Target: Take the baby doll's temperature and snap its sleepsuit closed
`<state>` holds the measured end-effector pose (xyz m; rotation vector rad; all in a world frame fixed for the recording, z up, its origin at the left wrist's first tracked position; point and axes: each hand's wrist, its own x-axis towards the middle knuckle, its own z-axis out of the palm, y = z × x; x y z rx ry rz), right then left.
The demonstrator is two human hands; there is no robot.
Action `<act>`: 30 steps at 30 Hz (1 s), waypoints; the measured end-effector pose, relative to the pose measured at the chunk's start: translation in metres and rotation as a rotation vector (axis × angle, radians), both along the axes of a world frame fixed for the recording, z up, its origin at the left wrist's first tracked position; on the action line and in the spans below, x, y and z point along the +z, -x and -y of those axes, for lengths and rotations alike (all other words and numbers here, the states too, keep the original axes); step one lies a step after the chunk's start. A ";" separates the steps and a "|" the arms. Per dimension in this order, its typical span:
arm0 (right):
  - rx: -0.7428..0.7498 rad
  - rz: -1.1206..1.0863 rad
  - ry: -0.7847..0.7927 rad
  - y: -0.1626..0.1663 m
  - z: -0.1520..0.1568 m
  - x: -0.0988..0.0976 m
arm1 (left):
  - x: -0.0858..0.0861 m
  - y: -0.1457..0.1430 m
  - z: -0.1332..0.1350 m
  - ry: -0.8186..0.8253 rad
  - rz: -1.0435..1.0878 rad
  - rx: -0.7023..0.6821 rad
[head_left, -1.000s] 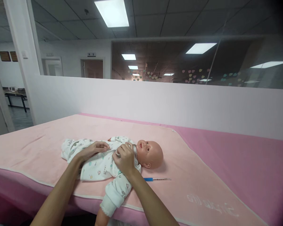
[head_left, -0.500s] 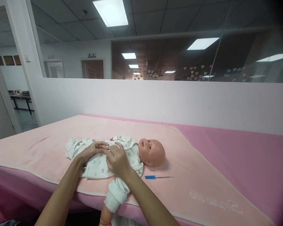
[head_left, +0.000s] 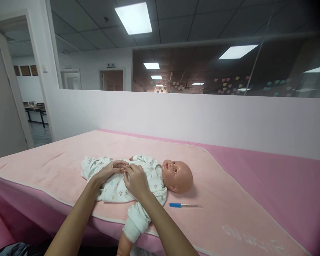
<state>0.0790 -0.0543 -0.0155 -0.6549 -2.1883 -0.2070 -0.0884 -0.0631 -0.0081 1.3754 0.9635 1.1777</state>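
A baby doll (head_left: 177,176) lies on its back on the peach mat, head to the right, wearing a white patterned baby top (head_left: 117,190). My left hand (head_left: 114,170) rests on the front of the top, its bent fingertips closed at the cloth. Against those fingertips, my right hand (head_left: 136,180) is curled and pinches the cloth at the doll's middle. The pinched spot is mostly hidden by my fingers. One doll arm (head_left: 125,245) hangs over the near edge, its white sleeve (head_left: 136,221) bunched up. Beside the doll's head lies a thermometer (head_left: 186,205) with a blue end.
The peach mat (head_left: 229,209) covers much of a table with a pink cloth (head_left: 288,177). A low white wall (head_left: 176,113) with glass above it stands behind. At the left is a doorway with a door (head_left: 6,92) and a distant table (head_left: 36,108).
The whole view has shifted, so everything appears slightly farther right. My right fingers have drawn in more tightly beside the left fingertips; the doll and thermometer stay in place on the mat.
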 end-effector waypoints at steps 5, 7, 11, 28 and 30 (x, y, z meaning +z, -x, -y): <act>0.057 0.044 0.082 -0.006 0.003 0.005 | -0.002 0.001 0.001 -0.006 0.013 0.007; 0.052 0.057 0.092 -0.007 0.004 0.006 | -0.002 0.001 0.001 -0.005 0.026 0.002; -0.002 0.099 0.093 -0.006 0.003 0.005 | -0.004 0.002 -0.001 -0.005 0.050 0.009; -0.128 0.122 0.115 -0.004 0.002 0.003 | -0.003 0.003 0.000 -0.066 -0.005 0.025; -0.092 0.128 0.103 -0.006 0.002 0.004 | -0.002 0.003 0.000 -0.057 -0.021 -0.004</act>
